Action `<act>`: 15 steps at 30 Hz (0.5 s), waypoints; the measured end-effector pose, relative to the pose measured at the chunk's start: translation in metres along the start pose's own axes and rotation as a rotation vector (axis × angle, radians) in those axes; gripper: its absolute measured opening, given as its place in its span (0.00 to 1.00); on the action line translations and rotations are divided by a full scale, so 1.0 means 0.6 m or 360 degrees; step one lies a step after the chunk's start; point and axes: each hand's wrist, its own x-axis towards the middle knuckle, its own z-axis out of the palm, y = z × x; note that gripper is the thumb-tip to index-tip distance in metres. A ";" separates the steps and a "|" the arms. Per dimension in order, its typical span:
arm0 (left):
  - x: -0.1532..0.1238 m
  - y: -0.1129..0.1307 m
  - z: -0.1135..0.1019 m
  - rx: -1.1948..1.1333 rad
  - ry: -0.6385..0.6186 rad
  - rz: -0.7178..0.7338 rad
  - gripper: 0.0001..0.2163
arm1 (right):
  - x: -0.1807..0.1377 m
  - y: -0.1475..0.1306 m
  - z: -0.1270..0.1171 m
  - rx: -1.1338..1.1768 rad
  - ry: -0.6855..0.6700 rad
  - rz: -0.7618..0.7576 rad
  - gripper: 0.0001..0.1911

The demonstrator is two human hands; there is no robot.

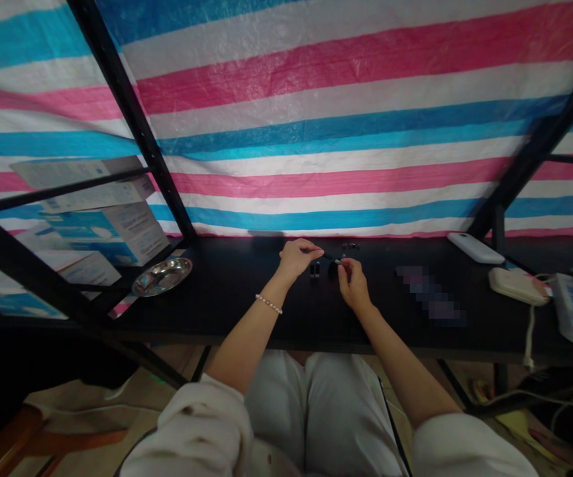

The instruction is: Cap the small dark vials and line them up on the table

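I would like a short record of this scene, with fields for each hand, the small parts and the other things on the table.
left hand: pinches a thin dark tool, too small to identify
right hand: fingertips pinched on a small dark part
small parts: lie on the black table between the hands
metal dish: far left on the table
white devices: right side of the table
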 end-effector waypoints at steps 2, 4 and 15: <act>-0.009 -0.010 0.002 -0.0053 -0.0048 0.0044 0.05 | -0.003 -0.002 0.002 -0.0029 -0.0047 -0.0010 0.12; -0.017 -0.016 0.005 -0.0091 -0.0061 0.0055 0.05 | -0.004 -0.006 0.001 -0.0048 -0.0086 -0.0043 0.10; -0.039 -0.034 0.000 -0.0171 0.0022 -0.0001 0.06 | -0.001 -0.023 -0.009 -0.0104 -0.0144 -0.0201 0.07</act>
